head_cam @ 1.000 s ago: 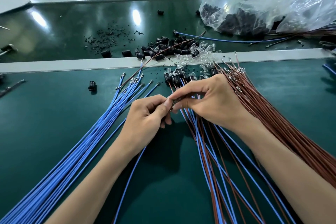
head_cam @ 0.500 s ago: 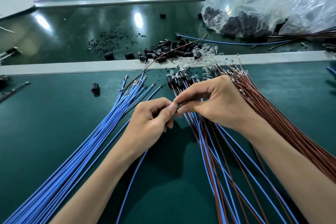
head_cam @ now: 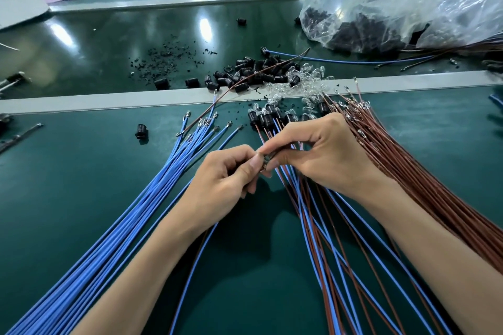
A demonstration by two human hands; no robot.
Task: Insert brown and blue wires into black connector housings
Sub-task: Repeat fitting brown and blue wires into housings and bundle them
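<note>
My left hand and my right hand meet fingertip to fingertip over the green mat. Between them they pinch a small dark part, mostly hidden by the fingers. A single blue wire trails from under my left hand toward me, with a brown wire beside it. Loose blue wires fan out on the left. Brown wires fan out on the right. Wired black housings lie just beyond my right hand, their wire pairs running under it.
A heap of black connector housings and clear bulbs sits by the grey rail. One stray housing lies at the left. Plastic bags of parts stand at the back right. Black crumbs litter the far belt.
Both hands stay pinched together in the same spot, the fingers shifting only slightly. The whole scene has slid a little lower in view.
</note>
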